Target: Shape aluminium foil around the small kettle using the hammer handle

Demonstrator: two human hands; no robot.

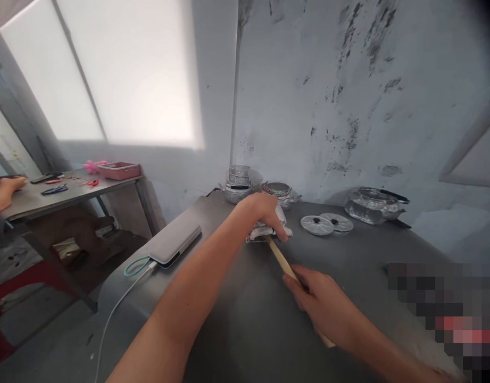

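Right hand (322,303) closed around the wooden handle (282,261) low on the grey table (237,319); the handle runs up under the foil-wrapped piece (274,227); left hand (264,211) pressed flat on that piece, fingers curled over its edge, pinning it mid-table; work appears under way, the piece not yet released; two foil discs (326,223) and foil-covered pots (374,205) beyond; power bank (175,243) at left

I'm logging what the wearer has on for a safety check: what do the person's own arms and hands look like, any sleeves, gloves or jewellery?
Both forearms are bare as far as the picture shows; no sleeve edge is visible. The left hand and the right hand wear no gloves. No watch, bracelet or ring shows on either wrist or on the visible fingers. No cables, tape or markings appear on the arms.
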